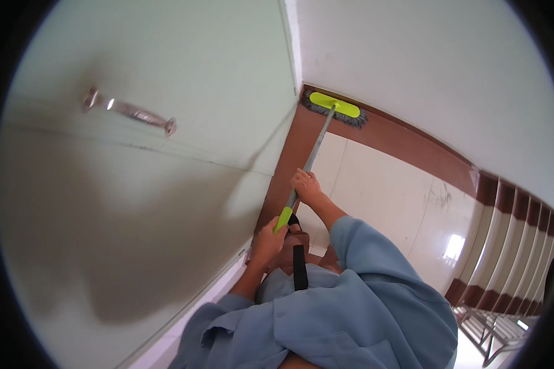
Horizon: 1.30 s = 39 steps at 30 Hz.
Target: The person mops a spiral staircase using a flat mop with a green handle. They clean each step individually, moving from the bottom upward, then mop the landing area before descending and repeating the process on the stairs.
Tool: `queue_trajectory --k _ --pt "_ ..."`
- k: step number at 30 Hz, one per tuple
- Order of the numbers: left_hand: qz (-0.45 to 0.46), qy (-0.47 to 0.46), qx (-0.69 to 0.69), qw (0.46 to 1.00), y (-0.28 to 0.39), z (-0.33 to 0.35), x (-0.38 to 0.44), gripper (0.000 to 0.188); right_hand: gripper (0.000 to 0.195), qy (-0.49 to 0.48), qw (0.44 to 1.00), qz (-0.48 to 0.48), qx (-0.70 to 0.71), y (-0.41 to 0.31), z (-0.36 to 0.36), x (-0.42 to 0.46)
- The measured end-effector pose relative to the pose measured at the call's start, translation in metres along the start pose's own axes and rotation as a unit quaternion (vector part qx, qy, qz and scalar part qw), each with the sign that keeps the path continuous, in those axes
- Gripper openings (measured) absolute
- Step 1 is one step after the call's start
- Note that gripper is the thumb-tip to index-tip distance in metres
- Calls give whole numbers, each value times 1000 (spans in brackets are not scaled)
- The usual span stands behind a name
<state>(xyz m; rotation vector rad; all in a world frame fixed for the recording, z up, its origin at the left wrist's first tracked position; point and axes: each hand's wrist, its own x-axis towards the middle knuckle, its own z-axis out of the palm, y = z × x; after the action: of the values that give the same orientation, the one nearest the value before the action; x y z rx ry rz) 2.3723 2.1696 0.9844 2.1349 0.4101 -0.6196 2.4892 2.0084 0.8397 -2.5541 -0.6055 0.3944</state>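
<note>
A flat mop with a lime-green plate (346, 109) and grey fringe lies on the brown floor border, in the corner between door and wall. Its grey metal pole (319, 143) slants up towards my body. My left hand (268, 241) is closed around the lime-green grip (284, 217) at the pole's near end. Farther along, my right hand (306, 185) wraps the grey part of the pole. Part of the grip is hidden behind my left fingers.
On the left stands a pale green door (203, 115) with a metal pull handle (134, 113). A white wall (420, 69) rises beyond the mop. Cream floor tiles (374, 184) carry dark marks. Steps with brown bands (503, 240) and a metal railing (489, 339) lie at right.
</note>
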Motion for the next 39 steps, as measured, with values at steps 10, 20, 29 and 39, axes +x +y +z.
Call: queue_trajectory --k 10,20,29,39 --pt "-149 -48 2 988 -5 -60 -172 47 12 -166 980 -76 -75 -45 68 -73" --pt "-226 4 60 972 84 -64 -153 41 18 -72 992 -83 69 -18 7 -103" --pt "6 -150 61 987 107 82 8 33 15 53 980 188 -44 174 -11 -116" --pt "16 -163 78 983 48 -9 -51 38 11 -92 981 153 -73 74 13 -112"
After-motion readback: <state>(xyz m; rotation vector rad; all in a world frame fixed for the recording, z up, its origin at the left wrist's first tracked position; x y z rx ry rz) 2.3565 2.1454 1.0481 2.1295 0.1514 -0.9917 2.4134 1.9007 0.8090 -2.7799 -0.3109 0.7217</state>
